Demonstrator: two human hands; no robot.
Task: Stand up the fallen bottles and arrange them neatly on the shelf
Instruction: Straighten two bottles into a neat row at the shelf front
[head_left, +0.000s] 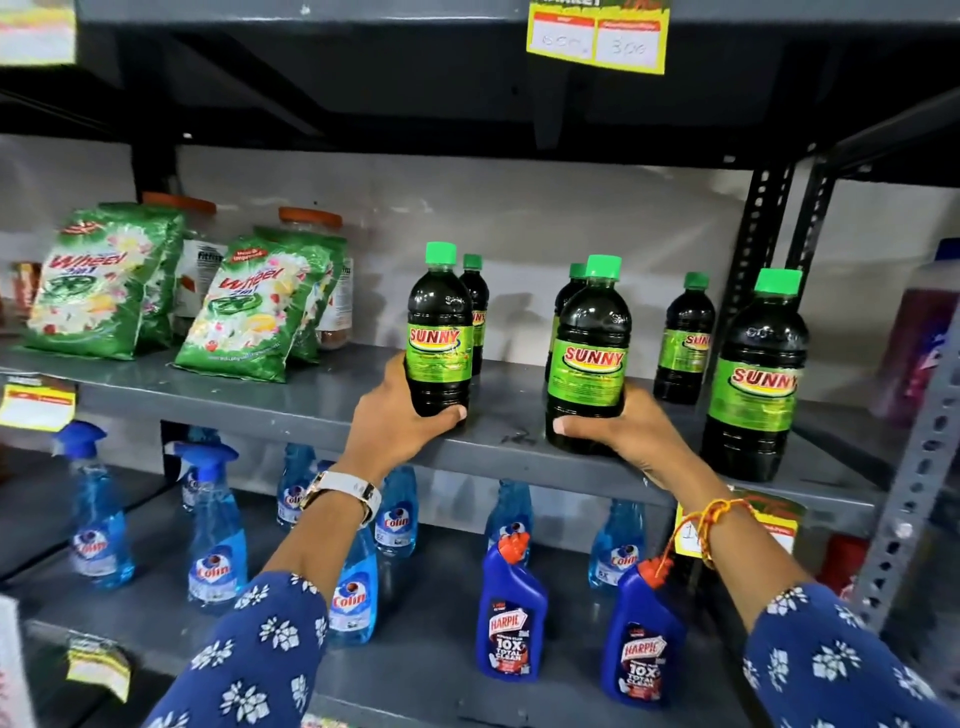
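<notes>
Several dark Sunny bottles with green caps stand upright on the grey middle shelf (322, 405). My left hand (395, 415) grips the base of one Sunny bottle (439, 332), which stands near the shelf's front. My right hand (623, 431) wraps the base of a second Sunny bottle (589, 353), also upright at the front edge. A third bottle (758, 374) stands at the front right. Smaller-looking bottles stand behind: one (474, 306) behind the left-held bottle, one (569, 291) behind the right-held bottle, and one (685, 338) further right. I see none lying down.
Green Wheel detergent packs (98, 286) and jars with orange lids (311, 218) fill the shelf's left. Below stand blue Colin spray bottles (215, 525) and two Harpic bottles (511, 618). A perforated metal upright (919, 467) bounds the right. A yellow price tag (597, 36) hangs above.
</notes>
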